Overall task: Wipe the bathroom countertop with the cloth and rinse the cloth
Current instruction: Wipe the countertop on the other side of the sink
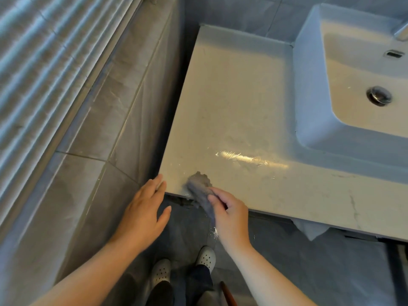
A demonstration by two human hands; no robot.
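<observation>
Room: a bathroom with grey tiled walls and a grey tiled floor, seen from above.
Blind: slatted, covering the far left side above a tiled ledge.
Countertop: a pale stone slab, its left edge close beside the tiled wall and its front edge facing the person.
Sink: a white rectangular basin standing on the right part of the countertop.
Left hand: fingers straight and spread, holding nothing; the fingertips touch the near left corner of the countertop.
Right hand: fingers curled tightly round the cloth, at the front edge just beside the left hand.
Cloth: grey and bunched; its upper end lies on the countertop by the near left corner, and the rest hangs over the front edge in the right hand.
Shoes: two pale perforated clogs on the floor beneath the hands.
White sheet: sticks out under the front edge further right; possibly paper or plastic, too unclear to say.
Wet streak: a shiny smear on the countertop between cloth and sink.
Drain: a round metal plug in the sink floor.
</observation>
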